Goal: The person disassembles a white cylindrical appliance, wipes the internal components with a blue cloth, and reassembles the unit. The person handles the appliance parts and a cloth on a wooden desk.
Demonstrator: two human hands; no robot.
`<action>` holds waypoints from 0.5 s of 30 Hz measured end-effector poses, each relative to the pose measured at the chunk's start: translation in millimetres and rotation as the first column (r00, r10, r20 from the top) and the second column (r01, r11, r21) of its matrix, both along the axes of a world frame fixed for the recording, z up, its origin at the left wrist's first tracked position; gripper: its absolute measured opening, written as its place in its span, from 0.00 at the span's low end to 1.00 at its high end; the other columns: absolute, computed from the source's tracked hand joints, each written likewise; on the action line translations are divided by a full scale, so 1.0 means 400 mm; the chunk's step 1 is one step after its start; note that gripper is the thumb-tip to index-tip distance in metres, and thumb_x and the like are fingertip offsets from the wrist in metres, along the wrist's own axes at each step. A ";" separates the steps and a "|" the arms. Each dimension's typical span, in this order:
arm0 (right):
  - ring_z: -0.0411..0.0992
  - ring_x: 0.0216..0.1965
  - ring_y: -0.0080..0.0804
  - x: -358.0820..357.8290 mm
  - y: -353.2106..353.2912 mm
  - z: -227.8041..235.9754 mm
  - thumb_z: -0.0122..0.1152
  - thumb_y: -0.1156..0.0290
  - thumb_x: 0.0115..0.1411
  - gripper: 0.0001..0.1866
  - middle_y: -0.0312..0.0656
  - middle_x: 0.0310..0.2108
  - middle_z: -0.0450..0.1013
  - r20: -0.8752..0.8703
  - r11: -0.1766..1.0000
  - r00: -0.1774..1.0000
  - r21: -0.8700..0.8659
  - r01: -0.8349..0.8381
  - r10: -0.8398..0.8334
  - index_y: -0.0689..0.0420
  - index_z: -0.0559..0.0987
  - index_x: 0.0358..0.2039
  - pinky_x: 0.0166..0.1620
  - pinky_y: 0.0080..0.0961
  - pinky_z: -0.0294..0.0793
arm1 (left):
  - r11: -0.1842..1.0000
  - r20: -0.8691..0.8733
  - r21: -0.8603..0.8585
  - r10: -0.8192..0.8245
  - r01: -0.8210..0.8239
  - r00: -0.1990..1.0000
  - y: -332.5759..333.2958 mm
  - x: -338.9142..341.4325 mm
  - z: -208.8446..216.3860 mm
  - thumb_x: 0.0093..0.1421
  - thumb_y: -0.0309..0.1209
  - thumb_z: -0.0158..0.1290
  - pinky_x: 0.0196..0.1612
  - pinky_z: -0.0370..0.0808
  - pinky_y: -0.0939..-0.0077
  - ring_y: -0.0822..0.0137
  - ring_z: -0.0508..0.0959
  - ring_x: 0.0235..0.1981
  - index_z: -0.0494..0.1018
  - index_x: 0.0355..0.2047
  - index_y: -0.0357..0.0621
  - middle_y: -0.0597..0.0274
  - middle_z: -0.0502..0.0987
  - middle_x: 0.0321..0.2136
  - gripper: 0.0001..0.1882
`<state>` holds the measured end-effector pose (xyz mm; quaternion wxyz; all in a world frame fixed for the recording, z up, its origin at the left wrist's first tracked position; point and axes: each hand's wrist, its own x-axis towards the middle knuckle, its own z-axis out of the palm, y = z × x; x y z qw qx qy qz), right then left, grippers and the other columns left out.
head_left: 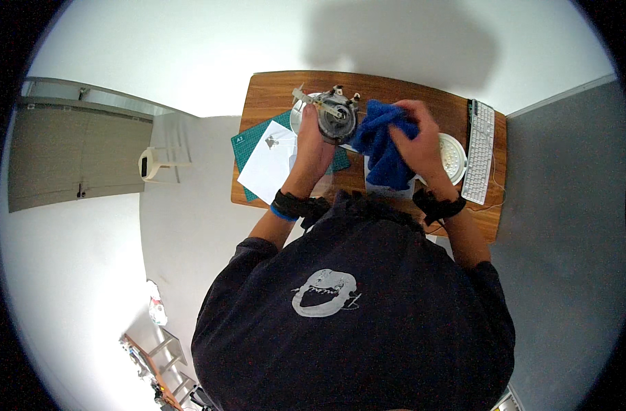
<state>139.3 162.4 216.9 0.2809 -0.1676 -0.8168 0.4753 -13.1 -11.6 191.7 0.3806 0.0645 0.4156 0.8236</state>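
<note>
In my left hand (314, 149) is a round, silver-grey metal part (337, 122) with a pale plastic arm and small fittings at its rim. Its exact kind I cannot make out. My fingers close around its left side, over the desk. Just to the right, my right hand (421, 140) grips a bunched blue cloth (387, 152) that hangs down toward me. The cloth is beside the metal part; whether the two touch is unclear. Partly covered by my left hand, a white round-edged thing (296, 118) shows behind the metal part.
The wooden desk (279, 83) carries a green cutting mat (243, 145) with white paper (264, 171) on it. Right of my right hand lies a white round piece with a dotted face (453, 159). A white keyboard (479, 154) lies by the right edge. A cream-coloured stool (148, 164) stands left.
</note>
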 end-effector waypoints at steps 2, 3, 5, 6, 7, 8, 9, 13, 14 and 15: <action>0.78 0.48 0.37 0.010 0.034 -0.014 0.67 0.76 0.59 0.21 0.45 0.44 0.78 -0.116 0.981 0.977 -0.095 0.170 -0.181 0.57 0.75 0.53 0.54 0.37 0.77 | 1.000 0.022 0.024 0.004 -0.004 1.000 -0.007 -0.002 0.005 0.81 0.47 0.26 0.66 0.73 0.56 0.56 0.75 0.62 0.63 0.66 0.40 0.48 0.74 0.61 0.29; 0.78 0.48 0.36 0.013 0.037 -0.014 0.67 0.76 0.60 0.21 0.45 0.45 0.78 -0.116 0.983 0.980 -0.107 0.147 -0.159 0.57 0.75 0.53 0.54 0.36 0.77 | 0.998 0.032 0.038 0.040 -0.042 0.999 -0.010 -0.009 -0.006 0.81 0.47 0.26 0.67 0.73 0.56 0.56 0.74 0.62 0.64 0.66 0.39 0.48 0.74 0.61 0.29; 0.77 0.48 0.35 0.023 0.036 -0.009 0.67 0.76 0.60 0.21 0.46 0.45 0.78 -0.116 0.986 0.986 -0.131 0.107 -0.122 0.57 0.75 0.54 0.54 0.36 0.77 | 0.992 0.055 0.064 0.107 -0.110 0.993 -0.006 -0.020 -0.019 0.81 0.46 0.25 0.67 0.72 0.56 0.55 0.74 0.63 0.64 0.65 0.38 0.49 0.74 0.60 0.28; 0.79 0.49 0.39 0.026 0.016 -0.007 0.66 0.75 0.61 0.22 0.47 0.46 0.78 -0.096 0.991 0.995 -0.135 0.025 -0.038 0.57 0.74 0.55 0.54 0.38 0.77 | 0.993 0.035 0.059 0.101 -0.103 0.994 -0.004 -0.018 -0.017 0.81 0.46 0.26 0.67 0.71 0.57 0.55 0.74 0.62 0.64 0.65 0.39 0.49 0.74 0.61 0.28; 0.79 0.50 0.42 0.021 -0.004 -0.005 0.66 0.75 0.61 0.22 0.48 0.47 0.78 -0.040 0.992 0.997 -0.105 -0.065 0.061 0.57 0.73 0.55 0.54 0.40 0.78 | 0.994 0.030 0.076 0.079 -0.081 0.996 0.001 -0.013 -0.015 0.81 0.47 0.27 0.66 0.72 0.58 0.56 0.75 0.61 0.65 0.65 0.39 0.49 0.74 0.60 0.28; 0.79 0.50 0.45 0.012 -0.026 -0.005 0.66 0.74 0.61 0.23 0.49 0.48 0.78 0.021 0.985 0.987 -0.077 -0.156 0.158 0.57 0.73 0.56 0.54 0.41 0.78 | 0.994 0.026 0.095 0.056 -0.058 0.998 0.007 -0.007 -0.016 0.81 0.47 0.27 0.65 0.72 0.58 0.56 0.75 0.60 0.65 0.64 0.39 0.50 0.74 0.60 0.28; 0.79 0.51 0.48 0.001 -0.046 -0.003 0.66 0.74 0.61 0.23 0.50 0.48 0.78 0.083 0.967 0.964 -0.059 -0.248 0.252 0.57 0.72 0.56 0.54 0.42 0.78 | 0.993 0.021 0.111 0.034 -0.036 0.999 0.015 0.000 -0.010 0.81 0.48 0.28 0.65 0.73 0.58 0.56 0.76 0.59 0.65 0.64 0.39 0.50 0.75 0.59 0.29; 0.77 0.53 0.57 -0.034 -0.104 0.010 0.66 0.72 0.61 0.25 0.55 0.50 0.78 0.210 0.934 0.911 -0.027 -0.357 0.354 0.55 0.70 0.58 0.53 0.46 0.78 | 0.975 -0.158 -0.145 0.147 -0.170 0.976 0.042 0.038 -0.010 0.79 0.51 0.36 0.63 0.70 0.70 0.63 0.72 0.59 0.50 0.73 0.35 0.51 0.67 0.63 0.35; 0.77 0.53 0.58 -0.034 -0.112 0.003 0.65 0.72 0.61 0.25 0.56 0.50 0.77 0.176 0.931 0.914 -0.049 -0.363 0.366 0.55 0.70 0.59 0.54 0.46 0.78 | 0.976 -0.186 -0.160 0.120 -0.151 0.975 0.034 0.032 -0.023 0.79 0.52 0.37 0.63 0.68 0.72 0.66 0.68 0.62 0.43 0.76 0.34 0.52 0.62 0.66 0.39; 0.77 0.52 0.58 -0.033 -0.117 -0.005 0.65 0.72 0.62 0.25 0.57 0.50 0.77 0.142 0.926 0.916 -0.071 -0.370 0.376 0.54 0.69 0.59 0.54 0.46 0.78 | 0.972 -0.221 -0.165 0.128 -0.167 0.967 0.031 0.027 -0.034 0.79 0.52 0.38 0.63 0.68 0.72 0.66 0.68 0.62 0.43 0.76 0.34 0.52 0.63 0.65 0.39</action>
